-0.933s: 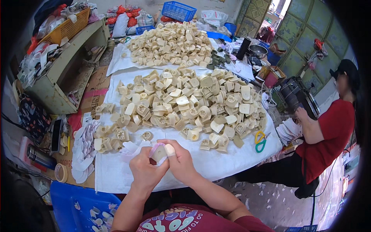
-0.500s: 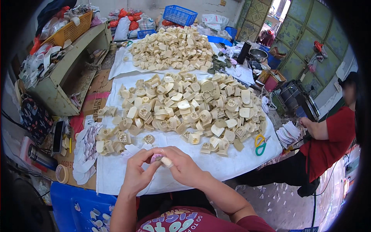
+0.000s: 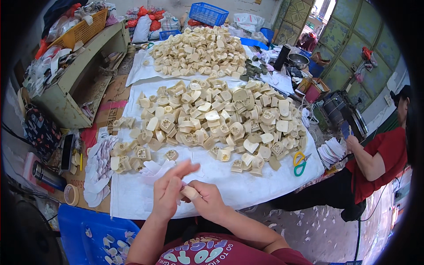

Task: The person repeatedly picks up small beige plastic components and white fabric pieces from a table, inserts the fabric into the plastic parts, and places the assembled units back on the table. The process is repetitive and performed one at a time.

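My right hand point(image 3: 208, 201) is closed around a small pinkish-purple piece point(image 3: 182, 187), mostly hidden by fingers. At its thumb is a smooth cream-coloured shape point(image 3: 190, 193); whether it is a wrapping or a held part I cannot tell. Beside it, my left hand point(image 3: 166, 194) has its fingers stretched out over the piece, slightly blurred, with the thumb close to it. Pale lilac fabric-like cut-outs point(image 3: 155, 171) lie fanned on the white sheet point(image 3: 212, 194) just beyond my left hand. One loose cream moulded part point(image 3: 171, 155) sits behind them.
Large piles of cream moulded parts point(image 3: 212, 119) cover the table. Scissors point(image 3: 300, 164) with yellow and green handles lie at right. Stacked pale cut-outs point(image 3: 98, 172), a tape roll point(image 3: 71, 194) and a flask point(image 3: 47, 177) are at left. A co-worker point(image 3: 375, 154) stands right. A blue bin point(image 3: 79, 229) holds scraps.
My left fingers have uncurled from around the piece and stretched up and to the right. My right hand has shifted slightly down. The co-worker's hand has risen, with something bluish in it.
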{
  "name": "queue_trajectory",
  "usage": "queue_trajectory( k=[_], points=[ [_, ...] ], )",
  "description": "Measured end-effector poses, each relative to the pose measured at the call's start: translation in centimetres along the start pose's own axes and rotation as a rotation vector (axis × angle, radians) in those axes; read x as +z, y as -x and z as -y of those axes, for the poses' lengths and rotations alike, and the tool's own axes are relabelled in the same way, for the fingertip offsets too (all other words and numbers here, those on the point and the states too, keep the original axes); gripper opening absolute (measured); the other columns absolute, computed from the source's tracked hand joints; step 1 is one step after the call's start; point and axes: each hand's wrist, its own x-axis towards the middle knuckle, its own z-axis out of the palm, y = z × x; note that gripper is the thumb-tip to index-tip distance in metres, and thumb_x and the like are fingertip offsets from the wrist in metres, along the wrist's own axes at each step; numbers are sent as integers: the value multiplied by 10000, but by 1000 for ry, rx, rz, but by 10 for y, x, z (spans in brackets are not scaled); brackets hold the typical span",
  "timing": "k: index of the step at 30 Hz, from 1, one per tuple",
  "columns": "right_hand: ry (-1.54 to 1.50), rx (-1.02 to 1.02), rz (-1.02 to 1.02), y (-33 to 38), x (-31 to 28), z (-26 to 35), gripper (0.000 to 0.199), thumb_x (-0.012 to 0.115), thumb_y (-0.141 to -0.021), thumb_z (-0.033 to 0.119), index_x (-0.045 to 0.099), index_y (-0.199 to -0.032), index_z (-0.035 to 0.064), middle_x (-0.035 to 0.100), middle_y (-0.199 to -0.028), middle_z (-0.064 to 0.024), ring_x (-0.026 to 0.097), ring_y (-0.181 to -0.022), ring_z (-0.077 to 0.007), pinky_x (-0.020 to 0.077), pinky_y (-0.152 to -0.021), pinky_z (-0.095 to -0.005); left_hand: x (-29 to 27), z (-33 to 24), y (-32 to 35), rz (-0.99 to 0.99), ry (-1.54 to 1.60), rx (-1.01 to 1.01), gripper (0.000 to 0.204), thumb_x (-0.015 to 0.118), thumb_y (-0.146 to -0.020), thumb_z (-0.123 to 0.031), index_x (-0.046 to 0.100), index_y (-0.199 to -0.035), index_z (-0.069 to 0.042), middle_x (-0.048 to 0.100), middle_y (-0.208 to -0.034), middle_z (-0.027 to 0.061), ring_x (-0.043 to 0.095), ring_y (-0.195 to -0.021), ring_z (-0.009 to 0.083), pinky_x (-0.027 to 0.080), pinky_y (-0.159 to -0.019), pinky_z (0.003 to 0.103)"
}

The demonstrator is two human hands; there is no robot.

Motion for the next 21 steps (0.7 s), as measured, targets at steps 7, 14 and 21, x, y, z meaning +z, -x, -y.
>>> queue_trajectory(
  k=[7, 14, 21],
  points=[
    [-65, -17, -33, 5, 20, -11, 376, 489, -981, 302, 617, -823, -15, 542, -652, -7, 483, -598, -75, 398, -530, -238, -6, 11, 29, -81, -109, 91, 411, 391, -960, -247, 639, -982, 80, 680, -961, 202, 661, -886, 266, 461, -939, 418],
    [-177, 332, 280, 5, 36, -43, 296, 555, -951, 258, 636, -1113, 23, 605, -759, -13, 546, -626, -76, 476, -585, -228, -85, -10, 55, -609, 352, -202, 238, 545, -936, -220, 605, -959, 9, 565, -668, 56, 547, -592, 132, 459, -529, 267],
    [518, -168, 72, -14, 16, -66, 204, 681, -834, 73, 663, -1029, 15, 661, -860, -82, 612, -738, -113, 502, -651, -256, -253, -4, 238, -810, -984, -681, 300, 619, -894, -285, 648, -904, 13, 612, -778, 101, 588, -674, 189, 468, -598, 296]
  ],
)
